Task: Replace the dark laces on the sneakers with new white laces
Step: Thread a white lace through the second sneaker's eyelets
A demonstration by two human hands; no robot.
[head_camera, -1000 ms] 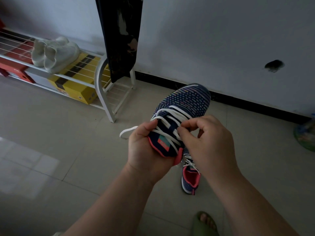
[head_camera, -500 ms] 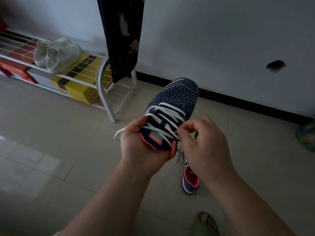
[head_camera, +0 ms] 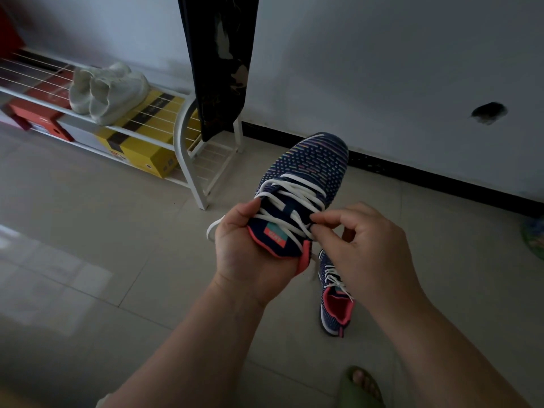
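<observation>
Your left hand (head_camera: 250, 245) cups the heel of the sneaker (head_camera: 297, 195), fingers curled round it, held up in front of you, toe toward the wall. Your right hand (head_camera: 362, 245) pinches the white lace (head_camera: 294, 228) at the top right eyelets, as far as the dim light shows. The shoe looks light, with a soft knit; the lace is limp, so grip near its tip. The second sneaker (head_camera: 335, 301) lies on the floor below. Since half a second ago, the shoe sits slightly higher and the right fingers have closed in on the lace.
</observation>
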